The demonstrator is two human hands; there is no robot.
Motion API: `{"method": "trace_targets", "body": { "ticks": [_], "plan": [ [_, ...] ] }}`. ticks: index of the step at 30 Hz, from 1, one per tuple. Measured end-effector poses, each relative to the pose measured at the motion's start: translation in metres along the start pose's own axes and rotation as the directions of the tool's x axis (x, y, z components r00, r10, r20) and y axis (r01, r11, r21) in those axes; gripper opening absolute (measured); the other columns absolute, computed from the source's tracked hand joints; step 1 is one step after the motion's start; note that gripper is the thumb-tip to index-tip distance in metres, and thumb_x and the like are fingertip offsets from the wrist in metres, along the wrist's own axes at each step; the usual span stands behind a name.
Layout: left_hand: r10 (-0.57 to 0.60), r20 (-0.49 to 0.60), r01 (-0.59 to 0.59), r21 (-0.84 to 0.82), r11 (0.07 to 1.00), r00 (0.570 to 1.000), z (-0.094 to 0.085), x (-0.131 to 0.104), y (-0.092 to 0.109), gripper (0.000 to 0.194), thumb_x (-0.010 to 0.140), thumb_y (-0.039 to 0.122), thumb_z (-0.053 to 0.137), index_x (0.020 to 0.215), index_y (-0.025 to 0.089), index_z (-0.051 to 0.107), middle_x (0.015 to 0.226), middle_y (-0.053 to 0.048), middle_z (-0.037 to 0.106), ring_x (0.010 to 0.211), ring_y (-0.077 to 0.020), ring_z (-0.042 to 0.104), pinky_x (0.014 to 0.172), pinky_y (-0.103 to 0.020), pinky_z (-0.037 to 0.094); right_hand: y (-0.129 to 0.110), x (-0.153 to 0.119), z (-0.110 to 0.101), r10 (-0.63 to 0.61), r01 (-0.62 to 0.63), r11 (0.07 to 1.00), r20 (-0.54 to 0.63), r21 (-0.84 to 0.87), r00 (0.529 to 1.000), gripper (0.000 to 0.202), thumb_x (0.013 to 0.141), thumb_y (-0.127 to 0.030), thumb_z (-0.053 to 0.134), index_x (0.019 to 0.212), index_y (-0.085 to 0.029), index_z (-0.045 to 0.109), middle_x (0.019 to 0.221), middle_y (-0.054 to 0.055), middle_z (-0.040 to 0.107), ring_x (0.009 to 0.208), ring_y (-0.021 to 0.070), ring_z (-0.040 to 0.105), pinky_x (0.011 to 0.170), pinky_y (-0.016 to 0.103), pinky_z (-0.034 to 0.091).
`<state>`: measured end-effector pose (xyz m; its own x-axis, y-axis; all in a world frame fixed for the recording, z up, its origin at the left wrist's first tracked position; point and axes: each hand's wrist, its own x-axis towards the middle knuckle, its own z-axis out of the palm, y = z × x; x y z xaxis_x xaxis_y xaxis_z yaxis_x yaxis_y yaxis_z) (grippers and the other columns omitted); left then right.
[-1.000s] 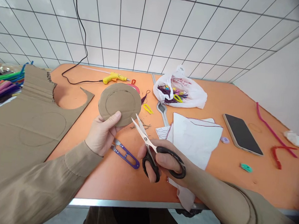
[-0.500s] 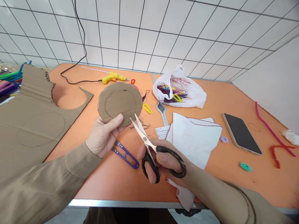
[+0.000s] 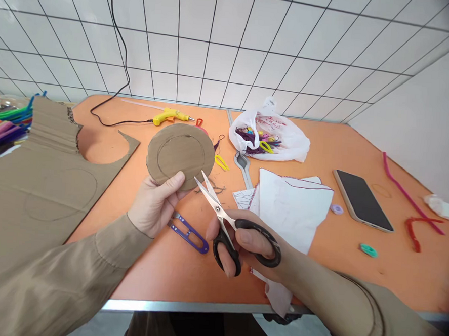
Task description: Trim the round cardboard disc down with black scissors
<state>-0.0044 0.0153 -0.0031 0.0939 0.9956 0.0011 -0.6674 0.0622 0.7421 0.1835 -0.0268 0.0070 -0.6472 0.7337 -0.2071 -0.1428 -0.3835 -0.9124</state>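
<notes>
My left hand grips the lower edge of a round cardboard disc, thumb on its face; a smaller circle is drawn on it. In my right hand are black-handled scissors, their blades slightly apart and the tips close to the disc's lower right edge. Under my hands, a purple-blue thread snipper lies on the table. Dark scraps lie just beyond the scissor tips.
A large cut cardboard sheet covers the left side. Behind are a yellow glue gun with its cord and a white plastic bag. White cloth, a phone and pipe cleaners lie to the right.
</notes>
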Motion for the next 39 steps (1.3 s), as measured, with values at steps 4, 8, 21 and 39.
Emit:
{"method": "trace_targets", "body": {
  "ticks": [4, 8, 21, 39],
  "plan": [
    [0.012, -0.005, -0.012, 0.012, 1.000, 1.000, 0.0007, 0.0008, -0.0002, 0.017, 0.075, 0.011, 0.073, 0.089, 0.020, 0.077, 0.098, -0.006, 0.077, 0.097, -0.0213, 0.071, 0.084, -0.030, 0.058, 0.0012, 0.0007, -0.0020, -0.012, 0.013, 1.000, 0.013, -0.005, 1.000, 0.051, 0.074, -0.059, 0.067, 0.093, -0.011, 0.066, 0.055, 0.003, 0.062, 0.049, 0.0122, 0.050, 0.048, 0.023, 0.032],
    [0.017, -0.013, -0.017, 0.008, 1.000, 1.000, 0.0003, -0.0006, -0.0002, 0.018, 0.074, 0.011, 0.074, 0.089, 0.020, 0.077, 0.099, -0.006, 0.077, 0.100, -0.0227, 0.070, 0.088, -0.033, 0.057, 0.0028, 0.0013, -0.0041, -0.033, 0.033, 0.999, 0.027, -0.012, 0.999, 0.052, 0.074, -0.059, 0.066, 0.093, -0.010, 0.066, 0.056, 0.003, 0.062, 0.048, 0.0120, 0.049, 0.048, 0.023, 0.032],
    [0.048, -0.070, -0.042, 0.080, 0.996, 0.996, 0.0035, -0.0037, -0.0003, 0.036, 0.068, 0.017, 0.080, 0.103, 0.022, 0.073, 0.101, -0.007, 0.076, 0.108, -0.0294, 0.066, 0.095, -0.043, 0.053, 0.0040, 0.0020, -0.0067, -0.085, 0.085, 0.993, 0.004, -0.087, 0.996, 0.046, 0.077, -0.057, 0.064, 0.089, -0.012, 0.067, 0.054, 0.002, 0.062, 0.048, 0.0133, 0.048, 0.049, 0.025, 0.030],
    [0.124, -0.074, -0.113, 0.131, 0.985, 0.990, 0.0016, -0.0036, -0.0047, 0.030, 0.067, 0.016, 0.081, 0.096, 0.022, 0.075, 0.107, -0.005, 0.075, 0.114, -0.0286, 0.062, 0.096, -0.042, 0.052, 0.0052, 0.0021, -0.0041, -0.085, 0.080, 0.994, -0.058, -0.077, 0.995, 0.047, 0.076, -0.058, 0.065, 0.085, -0.012, 0.066, 0.053, 0.002, 0.061, 0.046, 0.0126, 0.049, 0.047, 0.025, 0.028]
  ]
}}
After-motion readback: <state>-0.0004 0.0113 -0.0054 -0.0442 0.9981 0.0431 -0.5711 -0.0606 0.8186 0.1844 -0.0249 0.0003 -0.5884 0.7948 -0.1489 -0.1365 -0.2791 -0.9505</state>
